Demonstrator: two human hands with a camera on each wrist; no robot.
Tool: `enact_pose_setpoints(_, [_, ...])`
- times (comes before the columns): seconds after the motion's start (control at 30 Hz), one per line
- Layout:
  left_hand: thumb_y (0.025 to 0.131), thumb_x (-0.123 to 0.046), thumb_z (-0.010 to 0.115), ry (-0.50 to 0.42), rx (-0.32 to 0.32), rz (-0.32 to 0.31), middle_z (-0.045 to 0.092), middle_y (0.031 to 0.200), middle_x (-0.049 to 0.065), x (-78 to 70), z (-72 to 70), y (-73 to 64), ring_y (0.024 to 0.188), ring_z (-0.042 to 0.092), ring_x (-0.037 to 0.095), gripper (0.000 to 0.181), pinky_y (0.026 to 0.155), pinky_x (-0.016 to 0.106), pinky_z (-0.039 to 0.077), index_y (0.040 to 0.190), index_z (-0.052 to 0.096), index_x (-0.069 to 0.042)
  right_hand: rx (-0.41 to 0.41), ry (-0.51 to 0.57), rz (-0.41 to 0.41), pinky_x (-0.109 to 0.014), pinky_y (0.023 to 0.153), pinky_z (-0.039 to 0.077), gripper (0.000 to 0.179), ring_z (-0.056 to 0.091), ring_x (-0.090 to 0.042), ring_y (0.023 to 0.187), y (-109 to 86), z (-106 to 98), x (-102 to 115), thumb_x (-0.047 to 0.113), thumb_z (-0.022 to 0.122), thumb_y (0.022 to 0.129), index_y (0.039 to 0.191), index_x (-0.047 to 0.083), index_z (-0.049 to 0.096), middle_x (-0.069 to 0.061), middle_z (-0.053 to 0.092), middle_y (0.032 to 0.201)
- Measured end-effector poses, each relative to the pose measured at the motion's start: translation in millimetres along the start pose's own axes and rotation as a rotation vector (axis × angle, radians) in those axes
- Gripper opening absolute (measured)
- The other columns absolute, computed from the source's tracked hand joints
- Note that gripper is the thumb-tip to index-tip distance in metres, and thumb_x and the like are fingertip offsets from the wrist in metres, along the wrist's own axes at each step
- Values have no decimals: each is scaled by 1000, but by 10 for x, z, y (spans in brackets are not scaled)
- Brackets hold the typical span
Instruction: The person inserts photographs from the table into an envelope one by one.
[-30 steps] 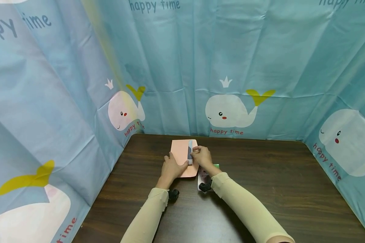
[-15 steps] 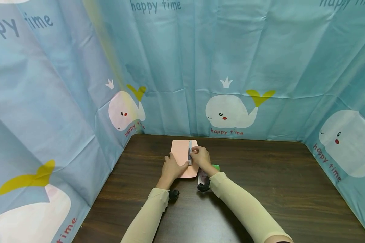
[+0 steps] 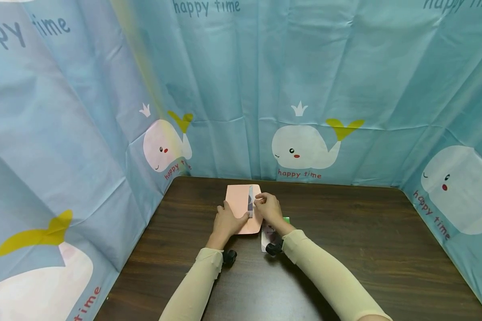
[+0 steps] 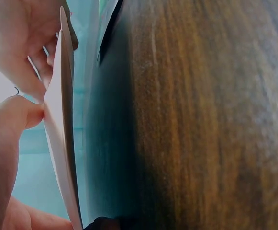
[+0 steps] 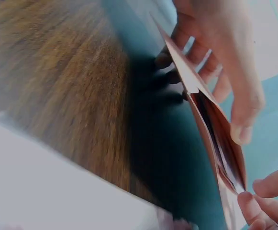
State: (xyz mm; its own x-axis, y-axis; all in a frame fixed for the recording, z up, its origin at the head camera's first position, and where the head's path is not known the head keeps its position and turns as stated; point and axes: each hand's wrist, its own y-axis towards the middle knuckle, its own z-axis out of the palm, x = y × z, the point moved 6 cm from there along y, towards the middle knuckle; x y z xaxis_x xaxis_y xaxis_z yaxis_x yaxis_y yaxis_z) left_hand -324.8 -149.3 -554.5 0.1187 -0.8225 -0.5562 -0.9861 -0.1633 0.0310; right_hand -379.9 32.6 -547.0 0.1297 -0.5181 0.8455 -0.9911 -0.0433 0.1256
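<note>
A pink paper envelope (image 3: 234,198) is tilted a little above the table, its rounded flap on the right. In the right wrist view its mouth gapes, with a dark inside and a card (image 5: 225,160); from above, the card (image 3: 250,200) shows as a narrow blue-grey strip. My left hand (image 3: 226,222) grips the envelope's near left side, thumb on top beside the strip and fingers underneath. My right hand (image 3: 269,209) is at the envelope's right side, its thumb and fingertips (image 5: 246,203) close together at the mouth's edge. I cannot tell whether they pinch the card.
Under my right wrist lies a pale printed card (image 3: 267,238) with a green end, partly covered. The dark wooden table (image 3: 365,236) extends to the right. A blue whale-print curtain (image 3: 233,89) hangs behind and at both sides.
My right hand shifts slightly left along the strip, then back to the right, its fingertips now just right of the strip. The left hand and envelope stay nearly still.
</note>
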Motion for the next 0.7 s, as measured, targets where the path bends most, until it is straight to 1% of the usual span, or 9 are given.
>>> enact_pose_setpoints(0.13, [91, -64, 73, -3, 17, -11, 42, 149, 42, -6, -5, 10, 123, 61, 56, 116, 100, 60, 55, 164, 25, 13, 26, 21, -6, -34, 67, 54, 22, 69, -23, 82, -85, -146, -35, 13, 72, 100, 118, 2, 77, -11, 75, 96])
enact_pose_setpoints(0.27, [91, -63, 73, 2, 19, -13, 41, 151, 42, -9, -11, 22, 125, 60, 56, 116, 102, 60, 54, 164, 25, 13, 57, 12, 1, -32, 62, 52, 23, 67, -21, 77, -183, -292, -104, 14, 74, 101, 118, -1, 75, -12, 73, 96])
enact_pose_setpoints(0.53, [90, -63, 74, 12, 5, -13, 43, 148, 42, -17, -19, 15, 121, 62, 56, 116, 100, 60, 55, 163, 27, 13, 75, -42, 5, -35, 67, 52, 20, 67, -21, 79, -413, -572, -272, 16, 79, 98, 112, 1, 75, -9, 74, 91])
enact_pose_setpoints(0.7, [90, -62, 74, 3, 7, -16, 43, 146, 41, -23, -17, 1, 121, 62, 56, 116, 100, 61, 54, 163, 27, 13, 95, -134, 34, -39, 71, 53, 29, 67, -20, 79, -581, -723, -403, 23, 80, 97, 116, 2, 74, -6, 74, 91])
